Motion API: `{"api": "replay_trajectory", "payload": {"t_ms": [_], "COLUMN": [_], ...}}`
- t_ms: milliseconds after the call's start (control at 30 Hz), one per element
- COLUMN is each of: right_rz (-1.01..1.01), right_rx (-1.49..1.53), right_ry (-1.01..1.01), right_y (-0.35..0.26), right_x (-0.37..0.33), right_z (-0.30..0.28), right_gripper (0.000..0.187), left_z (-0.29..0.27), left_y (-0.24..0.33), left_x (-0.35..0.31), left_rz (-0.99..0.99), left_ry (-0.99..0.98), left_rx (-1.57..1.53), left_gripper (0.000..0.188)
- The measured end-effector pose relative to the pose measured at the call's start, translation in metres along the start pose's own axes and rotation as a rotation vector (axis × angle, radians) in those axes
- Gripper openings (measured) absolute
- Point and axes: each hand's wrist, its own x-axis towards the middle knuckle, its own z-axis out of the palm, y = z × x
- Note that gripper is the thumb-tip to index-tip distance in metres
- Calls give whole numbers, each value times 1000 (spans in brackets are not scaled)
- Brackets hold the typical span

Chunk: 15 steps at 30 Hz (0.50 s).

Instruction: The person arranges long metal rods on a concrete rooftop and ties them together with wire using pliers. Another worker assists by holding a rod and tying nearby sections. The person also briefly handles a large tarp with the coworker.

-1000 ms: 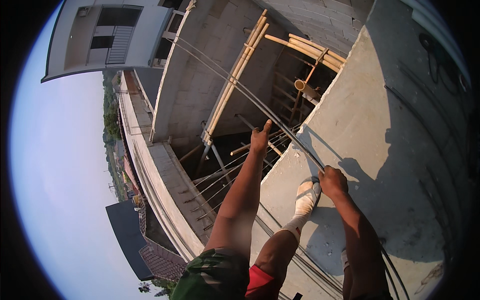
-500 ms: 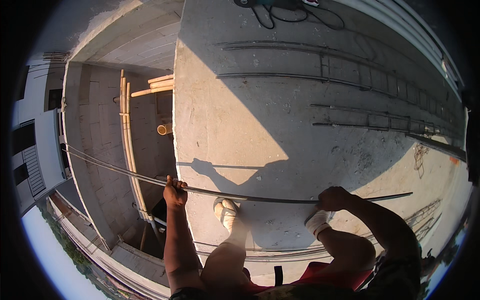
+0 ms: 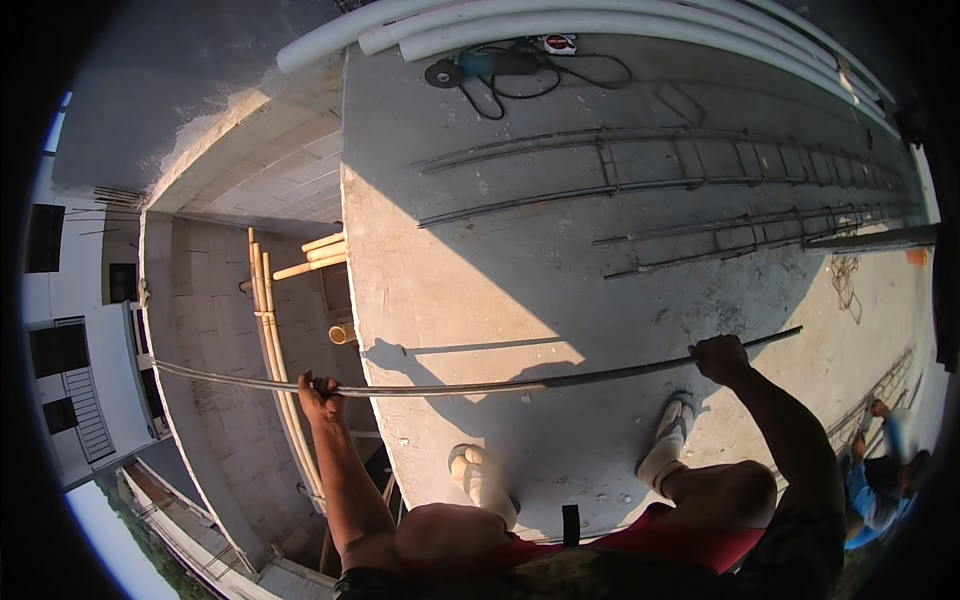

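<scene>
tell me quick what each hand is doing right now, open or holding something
Left hand: closed, holding the long metal rods.
Right hand: closed, holding the long metal rods near their right end.

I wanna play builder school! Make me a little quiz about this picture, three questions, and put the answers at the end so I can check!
1. What do the left hand and right hand hold? A) bamboo poles; B) long thin metal bars; C) rope
2. True or false: the grinder lies near the white pipes.
3. Which hand is out past the edge of the concrete floor?

Key: 1. B; 2. True; 3. The left hand.
</scene>
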Motion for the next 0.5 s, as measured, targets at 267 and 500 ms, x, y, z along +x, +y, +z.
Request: {"api": "replay_trajectory", "payload": {"t_ms": [267, 500], "right_rz": [67, 168], "right_rx": [3, 4], "right_ry": [124, 163], "right_y": [2, -22], "right_x": [-14, -18], "right_z": [-17, -60], "right_gripper": [38, 38], "left_z": [30, 58], "left_y": [-8, -17], "left_x": [11, 71], "left_rz": [-62, -184], "left_ry": [-245, -281], "left_rx": [-121, -139], "left_gripper": [20, 22]}}
